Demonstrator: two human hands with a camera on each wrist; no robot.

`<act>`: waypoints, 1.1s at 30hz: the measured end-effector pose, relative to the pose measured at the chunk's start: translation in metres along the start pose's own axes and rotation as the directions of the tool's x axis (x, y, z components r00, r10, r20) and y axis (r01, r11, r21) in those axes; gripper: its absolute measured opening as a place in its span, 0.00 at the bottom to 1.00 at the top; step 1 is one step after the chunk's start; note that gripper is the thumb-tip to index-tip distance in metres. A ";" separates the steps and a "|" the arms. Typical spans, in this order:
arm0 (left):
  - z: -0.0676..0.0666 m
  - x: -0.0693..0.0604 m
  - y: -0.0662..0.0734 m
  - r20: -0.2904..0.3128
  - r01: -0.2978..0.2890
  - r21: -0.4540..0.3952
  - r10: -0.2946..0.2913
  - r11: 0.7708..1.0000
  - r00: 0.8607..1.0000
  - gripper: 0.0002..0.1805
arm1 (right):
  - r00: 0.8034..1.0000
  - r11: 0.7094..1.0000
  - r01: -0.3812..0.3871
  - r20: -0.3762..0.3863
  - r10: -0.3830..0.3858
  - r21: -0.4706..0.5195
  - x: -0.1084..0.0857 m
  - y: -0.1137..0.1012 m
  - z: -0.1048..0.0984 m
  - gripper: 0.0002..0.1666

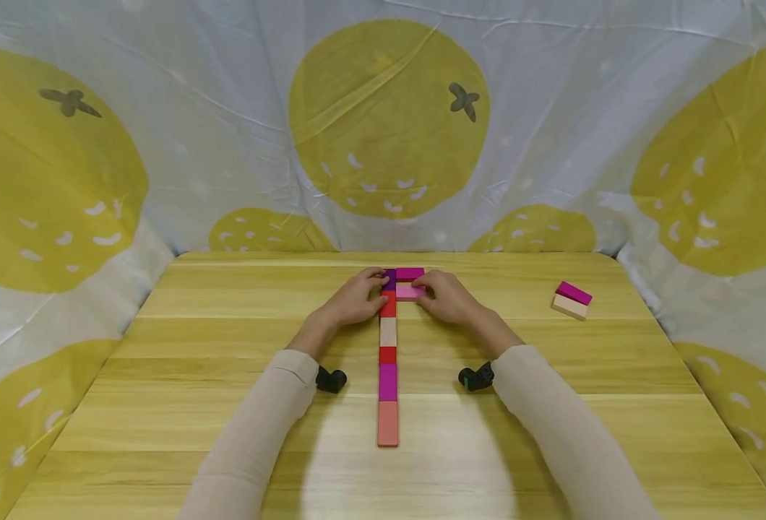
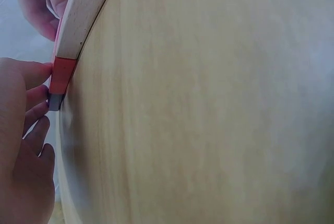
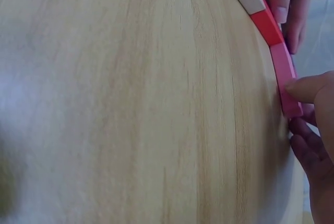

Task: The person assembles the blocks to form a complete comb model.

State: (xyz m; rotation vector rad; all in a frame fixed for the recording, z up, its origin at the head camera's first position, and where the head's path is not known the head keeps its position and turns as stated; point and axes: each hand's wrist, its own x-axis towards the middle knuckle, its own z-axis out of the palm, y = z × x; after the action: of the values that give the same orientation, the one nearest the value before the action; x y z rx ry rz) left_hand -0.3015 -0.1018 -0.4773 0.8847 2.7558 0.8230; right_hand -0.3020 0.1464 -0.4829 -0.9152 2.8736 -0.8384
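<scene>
A long row of coloured blocks (image 1: 388,383) runs lengthwise along the table's middle. My left hand (image 1: 360,296) is at its far end, fingers touching the purple block (image 1: 389,276) and thumb at the red block (image 1: 388,306). To the right of that end, my right hand (image 1: 448,296) pinches a pink block (image 1: 409,292), which meets the row at a right angle. Beyond the pink block lies a magenta block (image 1: 410,274). In the right wrist view, my thumb presses the pink block (image 3: 284,75); fingertips are partly hidden behind its end.
Two loose blocks, one magenta (image 1: 574,292) and one bare wood (image 1: 569,307), lie together on the right side of the wooden table (image 1: 181,404). A fruit-printed cloth (image 1: 227,108) hangs behind the far edge. Black wrist cameras (image 1: 332,380) sit at both sleeves.
</scene>
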 end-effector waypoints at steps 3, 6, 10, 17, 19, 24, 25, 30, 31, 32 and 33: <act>0.000 0.000 0.000 -0.003 -0.004 0.005 0.004 1.000 1.000 0.29 | 1.000 1.000 0.003 -0.005 -0.003 0.000 -0.001 0.000 0.000 0.18; 0.001 0.000 -0.002 -0.004 -0.009 0.012 0.009 1.000 1.000 0.29 | 1.000 1.000 0.016 -0.006 -0.016 -0.004 -0.002 0.000 -0.002 0.18; 0.002 0.000 -0.002 -0.003 -0.013 0.012 0.013 1.000 1.000 0.29 | 1.000 1.000 0.014 -0.002 -0.014 0.028 -0.008 -0.001 -0.011 0.20; 0.002 -0.001 -0.001 -0.006 -0.012 0.010 0.012 1.000 1.000 0.29 | 0.999 0.997 -0.049 0.026 0.048 0.055 -0.026 0.006 -0.038 0.22; 0.002 -0.001 0.000 -0.007 -0.011 0.010 0.011 1.000 1.000 0.29 | 0.999 0.998 -0.044 0.019 0.043 0.050 -0.032 0.010 -0.045 0.22; 0.002 -0.002 0.001 0.001 -0.010 0.016 0.010 1.000 1.000 0.29 | 0.999 0.998 -0.041 -0.007 0.042 0.048 -0.050 0.024 -0.063 0.22; 0.001 -0.002 0.001 0.004 -0.009 0.016 0.009 1.000 1.000 0.29 | 0.999 0.998 -0.042 -0.013 0.043 0.042 -0.053 0.027 -0.066 0.22; 0.000 -0.003 0.002 0.006 -0.009 0.007 0.009 1.000 1.000 0.29 | 0.996 0.997 -0.073 -0.040 0.074 0.019 -0.074 0.043 -0.083 0.21; 0.000 -0.003 0.002 0.003 -0.011 0.008 0.011 1.000 1.000 0.29 | 0.995 0.996 -0.085 -0.044 0.085 0.015 -0.078 0.046 -0.086 0.21; -0.001 -0.003 0.002 0.001 -0.013 0.008 0.013 1.000 1.000 0.29 | 0.994 0.995 -0.097 -0.047 0.098 0.018 -0.082 0.049 -0.090 0.22; -0.001 -0.003 0.002 -0.001 -0.015 0.009 0.015 1.000 1.000 0.29 | 0.993 0.994 -0.108 -0.050 0.108 0.017 -0.086 0.052 -0.093 0.22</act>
State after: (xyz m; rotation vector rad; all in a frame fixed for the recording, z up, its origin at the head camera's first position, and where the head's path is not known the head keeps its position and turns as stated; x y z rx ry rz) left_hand -0.2984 -0.1020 -0.4754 0.9076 2.7590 0.8140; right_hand -0.2741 0.2744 -0.4416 -0.7397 2.9248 -0.8831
